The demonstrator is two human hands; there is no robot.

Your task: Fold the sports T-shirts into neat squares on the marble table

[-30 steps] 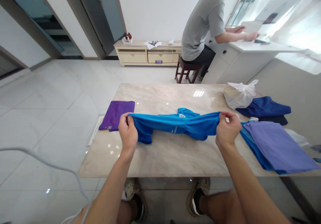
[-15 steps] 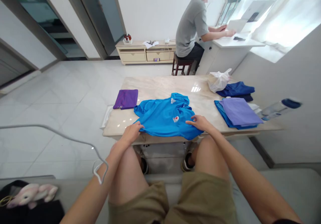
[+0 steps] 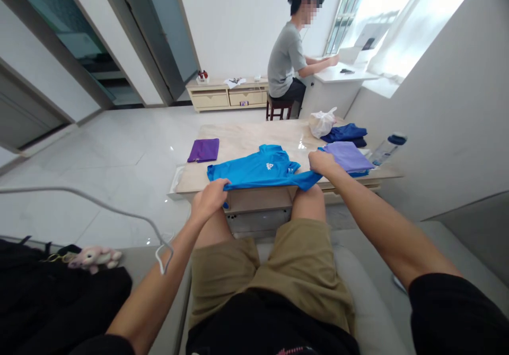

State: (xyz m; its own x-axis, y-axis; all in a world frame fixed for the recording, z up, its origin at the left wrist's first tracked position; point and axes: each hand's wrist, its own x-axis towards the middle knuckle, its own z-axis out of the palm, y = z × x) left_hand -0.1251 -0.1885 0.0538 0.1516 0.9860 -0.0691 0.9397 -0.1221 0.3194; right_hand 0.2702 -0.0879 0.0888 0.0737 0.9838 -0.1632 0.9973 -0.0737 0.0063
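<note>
A bright blue shirt (image 3: 252, 165) with a small white logo lies on the low table, its near edge stretched taut along the table's front. My left hand (image 3: 211, 198) is closed on the shirt's near left corner. At the right end my right hand (image 3: 323, 162) grips the same near edge, with a bit of cloth hanging below it. A folded purple cloth (image 3: 203, 150) lies to the left of the shirt. Close behind my right hand is a stack topped by a folded lavender cloth (image 3: 349, 156).
On the marble-look table (image 3: 238, 132), a white plastic bag (image 3: 322, 122), dark blue folded clothes (image 3: 345, 133) and a clear bottle (image 3: 387, 150) stand at the right. A person (image 3: 286, 60) sits at a white desk beyond. A grey cable (image 3: 119, 213) hangs at the left.
Both hands have lifted the shirt's near edge and pulled it tight. My right hand has gone from a loose hold to a closed grip. The view has tilted and shifted.
</note>
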